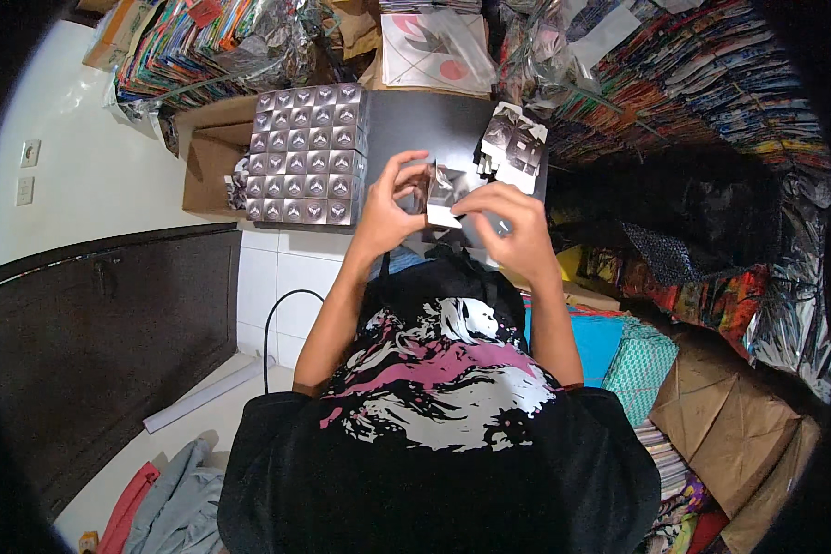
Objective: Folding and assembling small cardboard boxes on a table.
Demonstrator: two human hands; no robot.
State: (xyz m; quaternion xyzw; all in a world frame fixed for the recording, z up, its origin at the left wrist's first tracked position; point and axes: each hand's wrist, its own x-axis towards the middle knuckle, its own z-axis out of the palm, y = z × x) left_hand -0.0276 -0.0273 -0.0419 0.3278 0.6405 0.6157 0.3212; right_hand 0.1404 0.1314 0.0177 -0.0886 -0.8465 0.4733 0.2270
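Observation:
Over the front of the dark table (411, 120), a small grey and white carton (445, 192) is between my two hands, with a white flap showing on its near side. My left hand (388, 214) grips the carton's left side, thumb below and fingers curved above. From the right, my right hand (515, 226) has its fingertips pressed together at the white flap. Just beyond it lies a loose pile of flat, unfolded cartons (515, 146) with the same dark print. To the left, many matching boxes (305, 157) stand packed in neat rows.
An open brown cardboard box (210, 171) sits left of the rows. Stacks of printed sheets (683, 83) and plastic-wrapped bundles crowd the back and right. A white sheet with red shapes (434, 51) lies at the far edge. Clothes (180, 499) lie on the floor, lower left.

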